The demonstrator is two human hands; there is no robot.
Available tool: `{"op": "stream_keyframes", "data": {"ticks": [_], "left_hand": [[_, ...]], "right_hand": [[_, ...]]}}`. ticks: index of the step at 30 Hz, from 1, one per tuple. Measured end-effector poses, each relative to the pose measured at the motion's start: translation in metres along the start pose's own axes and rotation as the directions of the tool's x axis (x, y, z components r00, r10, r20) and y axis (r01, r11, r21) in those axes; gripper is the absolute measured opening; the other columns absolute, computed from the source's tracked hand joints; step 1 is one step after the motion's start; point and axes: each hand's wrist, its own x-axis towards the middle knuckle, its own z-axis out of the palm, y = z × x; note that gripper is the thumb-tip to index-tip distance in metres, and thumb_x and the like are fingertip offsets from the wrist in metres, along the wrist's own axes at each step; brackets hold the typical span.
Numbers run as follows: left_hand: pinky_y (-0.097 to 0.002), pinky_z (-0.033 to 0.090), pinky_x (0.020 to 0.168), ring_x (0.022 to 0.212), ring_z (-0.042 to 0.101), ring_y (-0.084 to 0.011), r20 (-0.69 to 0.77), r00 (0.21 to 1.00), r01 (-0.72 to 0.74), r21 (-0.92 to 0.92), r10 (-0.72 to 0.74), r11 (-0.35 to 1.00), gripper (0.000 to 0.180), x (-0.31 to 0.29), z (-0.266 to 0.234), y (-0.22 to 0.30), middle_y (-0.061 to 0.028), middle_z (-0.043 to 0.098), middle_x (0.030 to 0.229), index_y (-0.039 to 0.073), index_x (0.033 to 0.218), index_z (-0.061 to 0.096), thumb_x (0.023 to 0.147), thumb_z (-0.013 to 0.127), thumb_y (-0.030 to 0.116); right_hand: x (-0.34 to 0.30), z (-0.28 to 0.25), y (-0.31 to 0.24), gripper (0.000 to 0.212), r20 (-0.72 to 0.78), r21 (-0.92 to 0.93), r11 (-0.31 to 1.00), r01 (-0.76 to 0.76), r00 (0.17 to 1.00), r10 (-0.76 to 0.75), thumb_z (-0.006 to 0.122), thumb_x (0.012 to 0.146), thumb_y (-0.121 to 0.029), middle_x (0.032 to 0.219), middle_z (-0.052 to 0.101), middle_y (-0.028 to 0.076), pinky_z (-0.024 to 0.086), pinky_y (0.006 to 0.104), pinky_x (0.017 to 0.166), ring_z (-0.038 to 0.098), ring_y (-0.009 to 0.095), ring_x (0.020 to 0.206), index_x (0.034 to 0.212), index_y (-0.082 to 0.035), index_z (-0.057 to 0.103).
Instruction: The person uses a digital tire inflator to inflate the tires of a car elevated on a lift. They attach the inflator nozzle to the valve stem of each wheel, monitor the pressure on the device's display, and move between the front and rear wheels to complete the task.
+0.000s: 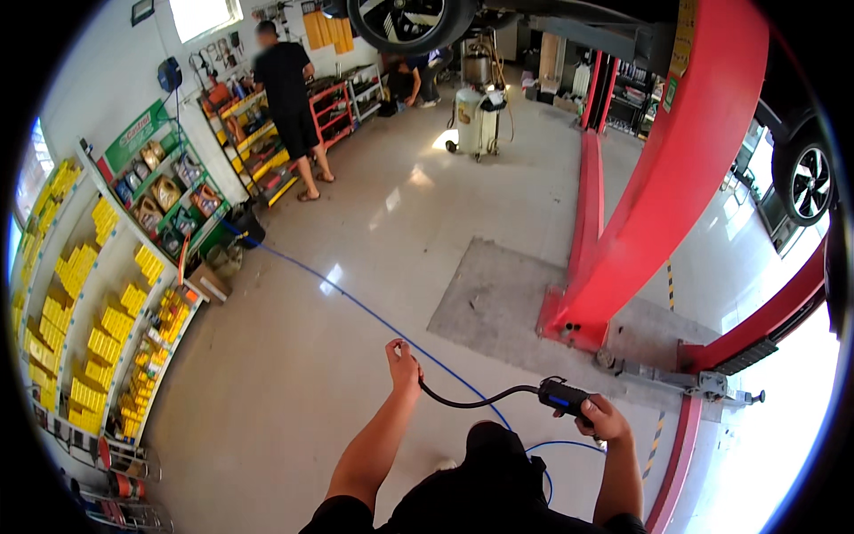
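Observation:
My right hand [607, 420] is wrapped round the rear of a black tire inflator [559, 395] with a blue strip on its body. From its front a short black hose [476, 405] sags across to my left hand [404, 365]. The fingers of that hand are pinched round the free end of the hose, which they mostly cover. A long blue air hose [356, 305] runs over the floor from the far left toward me. Part of it loops up to a metal fitting [600, 442] below my right hand.
A red lift post [642, 191] rises at the right, with a lift arm [663, 377] near its base. Raised overhead is a car wheel [411, 20]. Shelves of yellow boxes [76, 267] line the left. A wheeled tank [478, 120] and two people, one standing [285, 89], are farther back.

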Motion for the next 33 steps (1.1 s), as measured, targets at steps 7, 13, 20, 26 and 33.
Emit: {"op": "stream_keyframes", "data": {"ticks": [7, 13, 20, 26, 33], "left_hand": [[-0.0294, 0.030, 0.035, 0.038, 0.036, -0.0097, 0.299, 0.914, -0.361, 0.291, 0.274, 0.886, 0.017, 0.132, 0.094, 0.130, 0.0023, 0.040, 0.056, 0.017, 0.112, 0.050, 0.106, 0.055, 0.032], [-0.0308, 0.031, 0.037, 0.041, 0.038, -0.0093, 0.385, 0.898, -0.378, 0.431, 0.211, 0.819, 0.021, 0.275, 0.192, 0.239, 0.0022, 0.041, 0.059, 0.013, 0.102, 0.050, 0.104, 0.057, 0.033], [-0.0372, 0.038, 0.041, 0.043, 0.050, -0.0152, 0.493, 0.770, -0.638, 0.602, 0.406, 0.480, 0.048, 0.411, 0.316, 0.377, -0.0050, 0.046, 0.057, 0.005, 0.071, 0.048, 0.102, 0.056, 0.041], [-0.0477, 0.042, 0.058, 0.062, 0.057, -0.0420, 0.599, 0.400, -0.869, 0.489, 0.694, 0.079, 0.041, 0.543, 0.430, 0.505, -0.0228, 0.056, 0.065, -0.002, 0.077, 0.059, 0.099, 0.060, 0.033], [-0.0473, 0.046, 0.061, 0.065, 0.062, -0.0413, 0.675, 0.178, -0.958, 0.285, 0.716, -0.031, 0.031, 0.627, 0.571, 0.635, -0.0198, 0.062, 0.067, 0.001, 0.086, 0.060, 0.099, 0.063, 0.029]], "right_hand": [[0.154, -0.051, -0.028, 0.088, 0.174, 0.341, 0.923, 0.175, 0.954, -0.245, 0.056, 0.096, -0.067, 0.118, 0.065, 0.021, 0.027, 0.0233, 0.042, 0.034, 0.005, 0.046, 0.139, 0.010, 0.047], [0.308, -0.117, -0.081, 0.092, 0.266, 0.522, 0.835, 0.176, 0.896, -0.355, 0.055, 0.093, -0.071, 0.120, 0.063, 0.022, 0.029, 0.0235, 0.043, 0.035, 0.006, 0.046, 0.145, 0.003, 0.042], [0.467, -0.198, -0.210, 0.094, 0.242, 0.423, 0.888, 0.179, 0.922, -0.301, 0.056, 0.092, -0.073, 0.119, 0.063, 0.019, 0.027, 0.0232, 0.044, 0.032, 0.006, 0.047, 0.150, -0.002, 0.041], [0.622, -0.245, -0.313, 0.095, 0.233, 0.176, 0.910, 0.376, 0.882, -0.409, 0.053, 0.092, -0.074, 0.108, 0.070, 0.014, 0.026, 0.0223, 0.041, 0.032, 0.004, 0.044, 0.145, 0.005, 0.050], [0.789, -0.297, -0.417, 0.093, 0.232, 0.252, 0.886, 0.389, 0.865, -0.446, 0.046, 0.095, -0.074, 0.111, 0.067, 0.025, 0.027, 0.0213, 0.038, 0.032, 0.004, 0.042, 0.149, 0.002, 0.041]]}}
